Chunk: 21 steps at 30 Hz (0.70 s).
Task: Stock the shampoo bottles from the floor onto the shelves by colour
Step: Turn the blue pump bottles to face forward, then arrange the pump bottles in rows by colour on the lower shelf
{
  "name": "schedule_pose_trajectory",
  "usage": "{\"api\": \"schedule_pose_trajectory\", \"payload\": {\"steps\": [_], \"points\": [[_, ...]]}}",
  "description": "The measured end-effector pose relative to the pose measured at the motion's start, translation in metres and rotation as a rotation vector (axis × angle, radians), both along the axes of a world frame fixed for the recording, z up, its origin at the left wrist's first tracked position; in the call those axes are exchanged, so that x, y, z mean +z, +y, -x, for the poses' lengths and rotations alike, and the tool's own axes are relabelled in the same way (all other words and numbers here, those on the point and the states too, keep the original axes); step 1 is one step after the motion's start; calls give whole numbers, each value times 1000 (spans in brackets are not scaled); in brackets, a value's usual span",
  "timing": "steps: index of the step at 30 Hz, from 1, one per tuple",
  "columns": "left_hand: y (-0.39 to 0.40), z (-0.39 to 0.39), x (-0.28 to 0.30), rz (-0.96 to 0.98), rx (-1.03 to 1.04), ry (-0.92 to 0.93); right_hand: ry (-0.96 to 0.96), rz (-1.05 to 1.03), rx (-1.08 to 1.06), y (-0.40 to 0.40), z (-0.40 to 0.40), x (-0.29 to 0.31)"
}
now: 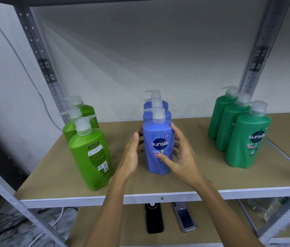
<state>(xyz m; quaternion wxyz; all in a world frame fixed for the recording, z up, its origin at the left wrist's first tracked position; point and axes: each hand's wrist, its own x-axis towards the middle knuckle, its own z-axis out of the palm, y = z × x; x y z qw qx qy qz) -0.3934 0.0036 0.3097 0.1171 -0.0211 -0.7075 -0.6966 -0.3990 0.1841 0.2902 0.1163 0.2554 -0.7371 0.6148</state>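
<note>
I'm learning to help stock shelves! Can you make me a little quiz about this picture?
1. True or false: the front blue bottle stands upright on the shelf.
2. How many light green bottles are in the row on the left: A) two, B) three, C) five?
3. Fill in: the left hand and the right hand are on either side of the front ____ bottle.

Key
1. True; it stands in front of two other blue bottles.
2. B, three; the dark green bottles on the right also number three.
3. Blue.
</note>
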Motion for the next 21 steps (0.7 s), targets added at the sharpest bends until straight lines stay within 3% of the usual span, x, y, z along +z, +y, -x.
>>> {"api": "schedule_pose_trajectory", "payload": {"steps": [21], "points": [[-2, -9, -6, 91, 3, 34, 39, -71, -22, 7, -5, 7]]}}
